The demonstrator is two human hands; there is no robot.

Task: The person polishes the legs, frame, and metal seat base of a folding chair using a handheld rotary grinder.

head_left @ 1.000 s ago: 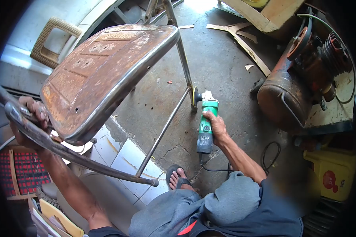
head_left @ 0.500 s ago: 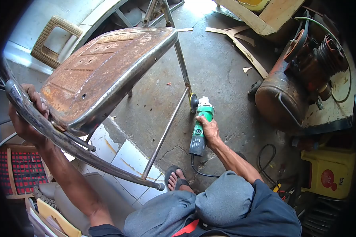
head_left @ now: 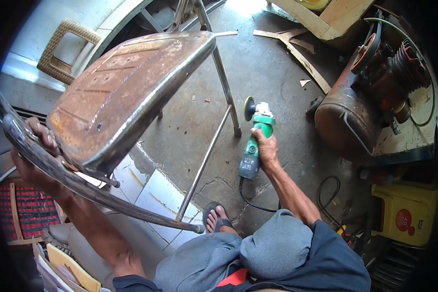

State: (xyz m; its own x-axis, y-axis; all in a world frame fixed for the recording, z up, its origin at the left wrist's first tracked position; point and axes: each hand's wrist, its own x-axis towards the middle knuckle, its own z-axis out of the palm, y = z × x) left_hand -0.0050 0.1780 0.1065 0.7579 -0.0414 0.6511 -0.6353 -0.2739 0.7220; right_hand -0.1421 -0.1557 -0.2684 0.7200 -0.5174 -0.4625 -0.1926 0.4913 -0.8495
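My left hand grips the bare metal tube of a chair frame at the left, fingers wrapped near the seat's corner. The chair is tilted, and its rusty metal seat has a shiny rim. In my right hand is a green and white angle grinder, its body pointing away from me. The grinder's round disc stands a little to the right of the chair leg, apart from it. A thin crossbar joins that leg to the lower tube.
A rusty air compressor stands at the right, above a yellow container. The grinder's black cord runs back past my sandalled foot. Wood strips lie on the concrete floor. A woven frame leans at the upper left.
My right hand has moved the grinder up and to the right, so its disc has come away from the chair leg. The chair has shifted slightly; my left hand keeps its grip.
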